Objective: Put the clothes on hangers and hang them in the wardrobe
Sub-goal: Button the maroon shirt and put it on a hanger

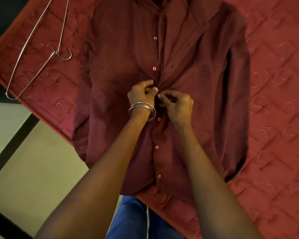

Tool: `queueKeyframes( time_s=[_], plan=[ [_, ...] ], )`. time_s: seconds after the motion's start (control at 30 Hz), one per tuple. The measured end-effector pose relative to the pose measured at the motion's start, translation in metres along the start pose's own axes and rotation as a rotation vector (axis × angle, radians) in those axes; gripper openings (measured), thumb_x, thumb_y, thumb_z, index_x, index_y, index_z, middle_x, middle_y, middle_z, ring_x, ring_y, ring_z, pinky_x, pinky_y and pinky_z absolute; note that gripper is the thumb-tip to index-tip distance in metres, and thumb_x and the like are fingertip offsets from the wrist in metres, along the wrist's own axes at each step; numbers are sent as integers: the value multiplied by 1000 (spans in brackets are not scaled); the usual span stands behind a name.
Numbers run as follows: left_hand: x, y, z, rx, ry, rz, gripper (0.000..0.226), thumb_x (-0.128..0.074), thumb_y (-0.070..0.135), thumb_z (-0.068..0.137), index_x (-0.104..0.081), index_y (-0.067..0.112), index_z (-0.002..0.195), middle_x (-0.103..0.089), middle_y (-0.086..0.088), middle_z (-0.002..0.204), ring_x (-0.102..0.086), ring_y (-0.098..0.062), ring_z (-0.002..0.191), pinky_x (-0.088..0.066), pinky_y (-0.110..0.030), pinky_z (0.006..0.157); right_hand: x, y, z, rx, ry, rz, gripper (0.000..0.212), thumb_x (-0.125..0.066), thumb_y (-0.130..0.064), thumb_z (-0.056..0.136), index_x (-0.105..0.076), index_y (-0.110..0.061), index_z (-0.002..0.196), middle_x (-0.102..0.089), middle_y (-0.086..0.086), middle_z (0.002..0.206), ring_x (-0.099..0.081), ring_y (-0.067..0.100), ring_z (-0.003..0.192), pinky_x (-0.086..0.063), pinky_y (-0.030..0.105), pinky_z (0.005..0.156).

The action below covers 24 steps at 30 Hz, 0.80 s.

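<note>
A maroon button-up shirt (121,69) lies flat on a red quilted mattress (274,83), collar at the far end. Its lower buttons are fastened; the placket above my hands lies open. My left hand (141,94), with metal bangles at the wrist, pinches the button side of the placket at mid-chest. My right hand (177,102) pinches the buttonhole side right beside it, fingertips nearly touching the left thumb. A thin metal wire hanger (40,47) lies on the mattress to the left of the shirt, apart from it.
The mattress edge runs diagonally from the upper left to the bottom centre. Beyond it is a pale tiled floor (41,161) with dark lines. My blue trousers (133,218) show at the bottom between my forearms.
</note>
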State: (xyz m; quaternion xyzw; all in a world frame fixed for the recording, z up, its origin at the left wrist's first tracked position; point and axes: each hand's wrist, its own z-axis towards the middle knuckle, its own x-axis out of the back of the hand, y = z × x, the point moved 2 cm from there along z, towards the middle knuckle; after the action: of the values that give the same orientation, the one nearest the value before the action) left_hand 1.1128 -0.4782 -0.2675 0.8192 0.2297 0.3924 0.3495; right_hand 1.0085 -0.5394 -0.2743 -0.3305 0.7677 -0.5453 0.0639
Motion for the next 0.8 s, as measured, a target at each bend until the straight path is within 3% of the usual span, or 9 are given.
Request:
queueKeyframes(
  time_s=[0.1,0.23,0.37,0.53,0.6,0.73,0.8],
  plan=[
    [-3,3,-1,-46,-20,53,34,-66,16,86,-65,13,120,-71,-3,87,-63,-14,83,-45,-19,83,0,2,-4,-26,39,130,13,-73,-5,83,-71,-6,96,-71,7,81,-69,14,69,-56,21,62],
    [-6,3,-4,-125,-14,46,32,-62,9,87,-59,10,119,-59,7,66,-53,-6,65,-34,-1,64,-2,1,-7,-14,61,158,15,-71,-3,84,-71,-3,99,-72,6,82,-70,12,71,-57,23,63],
    [-6,3,-3,-200,-26,86,32,-56,4,88,-52,6,120,-56,7,64,-53,-10,61,-37,-11,63,0,-3,-6,4,32,116,12,-69,-5,86,-74,-2,96,-73,4,82,-69,8,68,-55,19,63],
    [-7,3,-2,-282,-51,123,29,-54,0,88,-52,0,117,-55,9,71,-51,2,57,-39,-8,60,3,-1,1,-14,-1,98,7,-69,-10,85,-75,-12,86,-74,8,78,-69,21,70,-59,42,69],
    [-8,5,-2,-200,-26,82,30,-55,2,88,-51,3,118,-56,9,71,-53,-3,62,-43,-16,66,1,0,2,22,29,53,7,-68,-12,82,-75,-13,86,-73,7,80,-70,23,73,-58,42,71],
    [-15,-2,3,238,-9,-162,37,-64,5,83,-53,11,118,-58,3,74,-64,-25,87,-51,-35,90,-2,-4,-2,172,85,-117,11,-68,-8,81,-74,-7,90,-69,4,87,-62,7,75,-47,13,70],
    [-16,-4,5,255,-41,-159,38,-67,7,81,-54,13,116,-57,0,72,-65,-25,81,-52,-36,87,-1,-1,-3,131,92,-76,10,-66,-7,83,-73,-7,90,-68,8,88,-61,8,75,-47,13,66]
  ],
)
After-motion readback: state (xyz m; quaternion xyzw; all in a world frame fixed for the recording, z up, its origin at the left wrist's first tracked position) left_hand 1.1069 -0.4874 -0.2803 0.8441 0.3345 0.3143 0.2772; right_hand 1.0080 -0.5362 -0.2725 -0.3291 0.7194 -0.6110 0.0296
